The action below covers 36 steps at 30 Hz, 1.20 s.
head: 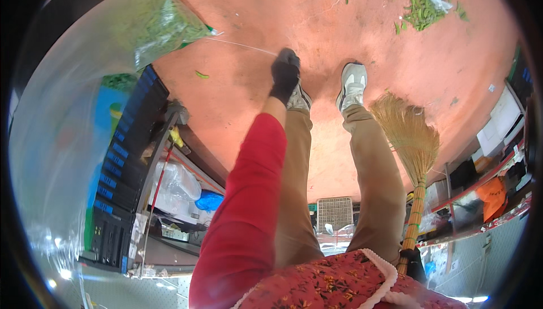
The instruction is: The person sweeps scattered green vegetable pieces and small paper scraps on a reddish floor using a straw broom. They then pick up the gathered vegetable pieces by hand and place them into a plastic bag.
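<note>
My left hand [286, 68], in a black glove, is closed in front of my left shoe. It grips a thin white string [242, 45] that stretches to the corner of a clear plastic bag [169, 24] full of green produce at the upper left. At my right side a straw broom [409, 139] hangs bristles forward, its head beside my right leg. My right hand [410, 254], also dark-gloved and mostly hidden by my leg and apron, is around the broom handle.
A pile of green pods [424, 9] with a white scrap lies on the reddish floor at upper right. One loose pod [202, 74] is left of my feet. Black crates [123, 156] stand stacked at left. Shelves with an orange bag [492, 198] line the right side.
</note>
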Available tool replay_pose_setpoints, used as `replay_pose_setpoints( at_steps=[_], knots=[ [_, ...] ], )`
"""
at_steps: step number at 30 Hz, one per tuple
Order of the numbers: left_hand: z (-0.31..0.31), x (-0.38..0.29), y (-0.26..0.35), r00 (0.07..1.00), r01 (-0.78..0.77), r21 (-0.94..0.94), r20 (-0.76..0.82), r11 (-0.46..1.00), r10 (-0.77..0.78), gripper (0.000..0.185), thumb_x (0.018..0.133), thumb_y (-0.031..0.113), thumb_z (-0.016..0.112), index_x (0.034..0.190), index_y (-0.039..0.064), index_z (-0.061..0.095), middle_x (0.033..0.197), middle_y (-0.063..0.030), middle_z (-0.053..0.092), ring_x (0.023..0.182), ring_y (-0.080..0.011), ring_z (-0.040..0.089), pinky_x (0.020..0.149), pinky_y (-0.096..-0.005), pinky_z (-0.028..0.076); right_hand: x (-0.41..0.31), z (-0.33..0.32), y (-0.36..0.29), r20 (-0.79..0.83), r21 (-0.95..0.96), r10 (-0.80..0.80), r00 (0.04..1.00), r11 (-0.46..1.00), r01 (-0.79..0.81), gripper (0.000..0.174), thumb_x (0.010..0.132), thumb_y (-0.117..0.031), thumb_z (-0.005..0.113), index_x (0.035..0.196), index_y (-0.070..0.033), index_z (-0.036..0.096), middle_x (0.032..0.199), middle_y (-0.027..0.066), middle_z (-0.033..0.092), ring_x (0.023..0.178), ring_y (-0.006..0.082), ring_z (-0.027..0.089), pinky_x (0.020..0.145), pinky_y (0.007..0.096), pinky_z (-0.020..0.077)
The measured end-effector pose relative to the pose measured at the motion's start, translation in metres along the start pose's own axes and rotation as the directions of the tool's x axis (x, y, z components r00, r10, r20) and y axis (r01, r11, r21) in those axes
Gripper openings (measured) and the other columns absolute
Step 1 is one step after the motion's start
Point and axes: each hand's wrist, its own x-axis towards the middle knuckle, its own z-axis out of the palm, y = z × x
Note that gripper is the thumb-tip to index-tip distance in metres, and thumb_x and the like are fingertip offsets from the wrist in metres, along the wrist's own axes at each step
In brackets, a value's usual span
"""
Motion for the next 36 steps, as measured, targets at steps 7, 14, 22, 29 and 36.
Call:
replay_pose_setpoints(
  at_steps=[7,14,22,29,36],
  knots=[
    [0.057,-0.122,0.211,0.953,-0.121,-0.306,0.229,0.944,0.196,0.008,0.075,0.006,0.057,0.075,0.006,0.049,0.070,-0.0097,0.052,0.070,-0.0273,0.053,0.059,-0.0379,0.042,-0.183,-0.142,0.035,-0.100,-0.049,0.110,0.989,0.992,-0.115,0.020,0.083,-0.022,0.057,0.094,-0.005,0.057,0.070,0.0055,0.059,0.054,0.0183,0.058,0.048,0.0301,0.0500],
    [0.066,-0.180,0.454,0.846,-0.339,-0.488,0.217,0.805,0.488,0.009,0.074,0.008,0.058,0.078,0.008,0.050,0.080,-0.0129,0.052,0.076,-0.0358,0.055,0.063,-0.0427,0.044,-0.225,-0.181,0.060,-0.065,0.020,0.114,0.991,0.993,-0.113,0.022,0.084,-0.023,0.057,0.095,-0.004,0.059,0.073,0.0076,0.062,0.057,0.0185,0.059,0.055,0.0312,0.0517],
    [0.049,-0.186,0.577,0.480,-0.829,0.191,0.726,0.526,0.493,0.024,0.072,0.014,0.057,0.094,0.009,0.062,0.095,-0.0180,0.063,0.065,-0.0247,0.062,0.051,-0.0410,0.044,-0.220,-0.180,0.079,-0.095,0.101,0.034,0.995,0.995,-0.024,0.017,0.080,-0.021,0.059,0.083,-0.005,0.059,0.063,0.0073,0.057,0.050,0.0204,0.056,0.048,0.0328,0.0503],
    [0.006,-0.185,0.585,0.539,-0.839,0.386,0.482,0.384,0.691,0.043,0.073,0.010,0.055,0.115,0.015,0.053,0.120,-0.0179,0.052,0.107,-0.0347,0.050,0.104,-0.0533,0.019,-0.224,-0.192,0.082,0.045,0.340,-0.024,0.999,0.940,0.007,0.012,0.075,-0.014,0.062,0.081,-0.005,0.056,0.061,0.0099,0.055,0.050,0.0240,0.055,0.047,0.0357,0.0487],
    [-0.042,-0.217,0.531,0.582,-0.813,0.416,0.615,0.408,0.532,0.076,0.070,0.023,0.066,0.138,0.019,0.032,0.141,-0.0203,0.028,0.130,-0.0393,0.025,0.105,-0.0562,0.012,-0.244,-0.214,0.056,0.171,0.376,0.050,0.984,0.920,-0.112,0.014,0.075,-0.011,0.062,0.084,-0.005,0.053,0.064,0.0109,0.055,0.054,0.0239,0.056,0.051,0.0350,0.0492]
  ],
)
